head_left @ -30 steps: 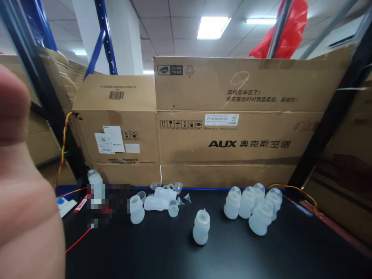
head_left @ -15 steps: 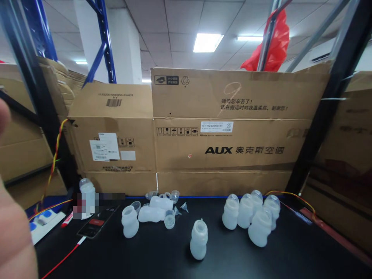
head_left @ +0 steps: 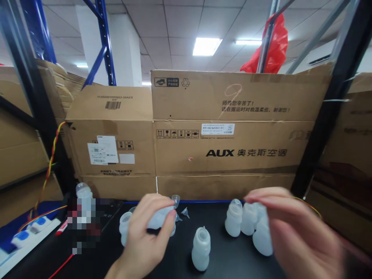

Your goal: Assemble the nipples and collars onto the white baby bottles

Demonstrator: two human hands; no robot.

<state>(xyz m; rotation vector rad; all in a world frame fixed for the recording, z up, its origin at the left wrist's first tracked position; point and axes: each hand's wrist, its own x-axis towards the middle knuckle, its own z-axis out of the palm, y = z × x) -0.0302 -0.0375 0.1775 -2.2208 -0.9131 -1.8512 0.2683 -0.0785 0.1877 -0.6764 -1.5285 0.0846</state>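
Observation:
My left hand [head_left: 147, 232] hovers over the left-middle of the black table, thumb and fingers apart with nothing between them. It partly covers a white bottle lying on its side [head_left: 161, 217] and an upright open bottle [head_left: 124, 228]. Blurred by motion, my right hand [head_left: 299, 228] has its fingers stretched out over the group of capped bottles at the right; I see nothing in it. Of that group, a bottle with a clear cap [head_left: 233, 219] shows best, while others are partly hidden. Between my hands a whitish bottle [head_left: 201, 250] stands upright, a small tip at its mouth.
Small clear funnel-shaped parts [head_left: 185, 212] and a clear cap [head_left: 175, 200] lie behind my left hand. Farther left are a capped bottle [head_left: 83, 192], a red marker [head_left: 61, 228] and a power strip [head_left: 35, 230]. A cardboard wall [head_left: 180, 166] closes off the back.
The hand close to the camera at the left edge is gone from there. Both my hands now reach in over the table. The view has shifted slightly; the bottles stand as before.

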